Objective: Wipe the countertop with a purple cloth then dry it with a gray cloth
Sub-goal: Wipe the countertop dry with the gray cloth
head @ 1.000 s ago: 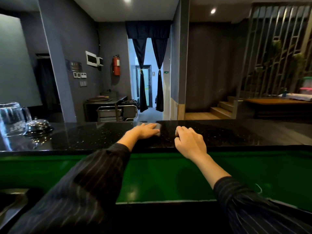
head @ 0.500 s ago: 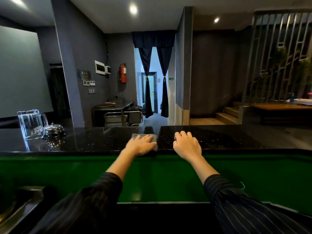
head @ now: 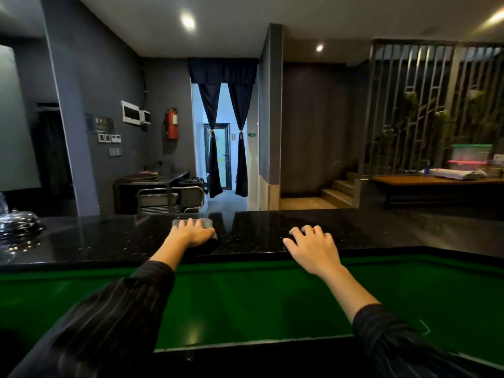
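Note:
A black speckled countertop (head: 368, 230) runs across the view above a green panel. My left hand (head: 191, 234) lies palm down on a folded gray cloth (head: 207, 222), pressing it onto the counter near the middle; most of the cloth is hidden under the hand. My right hand (head: 313, 248) rests flat on the bare counter to the right, fingers spread, holding nothing. No purple cloth is in view.
A silver dome-shaped bell (head: 19, 223) stands on the counter at the far left edge. Beyond the counter are a steel trolley (head: 169, 197), a curtained doorway (head: 226, 143), steps and a wooden table (head: 436, 181) on the right.
The view has shifted right, so the glass mug has left the frame. My hands have moved apart: the left with the cloth sits further left, the right further right.

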The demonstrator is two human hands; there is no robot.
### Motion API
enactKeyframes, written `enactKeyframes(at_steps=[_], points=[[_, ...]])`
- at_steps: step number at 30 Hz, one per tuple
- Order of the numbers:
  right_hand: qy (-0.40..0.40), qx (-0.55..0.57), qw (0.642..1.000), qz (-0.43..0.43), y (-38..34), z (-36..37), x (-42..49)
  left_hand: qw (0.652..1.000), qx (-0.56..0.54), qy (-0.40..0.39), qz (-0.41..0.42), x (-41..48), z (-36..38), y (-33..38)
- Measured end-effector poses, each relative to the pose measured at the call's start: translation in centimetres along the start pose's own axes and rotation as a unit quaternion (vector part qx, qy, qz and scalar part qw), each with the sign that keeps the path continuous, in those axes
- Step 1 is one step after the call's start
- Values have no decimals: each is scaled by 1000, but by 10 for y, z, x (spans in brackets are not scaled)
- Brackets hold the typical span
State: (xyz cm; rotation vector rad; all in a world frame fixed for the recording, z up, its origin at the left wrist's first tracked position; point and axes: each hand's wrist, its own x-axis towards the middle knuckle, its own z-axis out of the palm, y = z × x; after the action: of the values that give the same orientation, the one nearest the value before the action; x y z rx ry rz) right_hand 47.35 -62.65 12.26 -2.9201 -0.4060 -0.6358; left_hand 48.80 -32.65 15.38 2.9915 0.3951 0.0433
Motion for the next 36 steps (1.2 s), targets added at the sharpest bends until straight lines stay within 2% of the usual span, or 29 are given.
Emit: enactKeyframes(at_steps=[3, 8, 11, 14, 16, 18, 22, 26, 32, 36], points=[[8, 22, 1000, 5, 3, 0, 3, 999, 5, -6, 38, 8, 1, 57], [19, 29, 999, -16, 6, 2, 2, 986, 37, -24, 162, -11, 17, 171], [24, 83, 996, -32, 11, -2, -2, 974, 54, -32, 217, -18, 24, 182], [-19, 156, 986, -55, 14, -10, -2, 964, 73, -31, 253, -26, 23, 159], [-70, 166, 980, -88, 20, -16, 0, 967, 79, -29, 242, -27, 21, 139], [-85, 161, 979, -95, 37, -22, 1, 977, 62, -25, 205, -21, 16, 114], [-25, 61, 997, -44, 75, -15, -1, 990, 68, -44, 119, 15, 12, 65], [37, 43, 998, -33, 72, 3, -3, 999, 44, -23, 18, 31, 9, 82], [121, 48, 991, -34, 75, 10, 0, 999, 36, -33, 18, 74, 9, 140], [133, 37, 989, -47, 76, 10, 0, 996, 48, -38, 70, 85, 16, 196]])
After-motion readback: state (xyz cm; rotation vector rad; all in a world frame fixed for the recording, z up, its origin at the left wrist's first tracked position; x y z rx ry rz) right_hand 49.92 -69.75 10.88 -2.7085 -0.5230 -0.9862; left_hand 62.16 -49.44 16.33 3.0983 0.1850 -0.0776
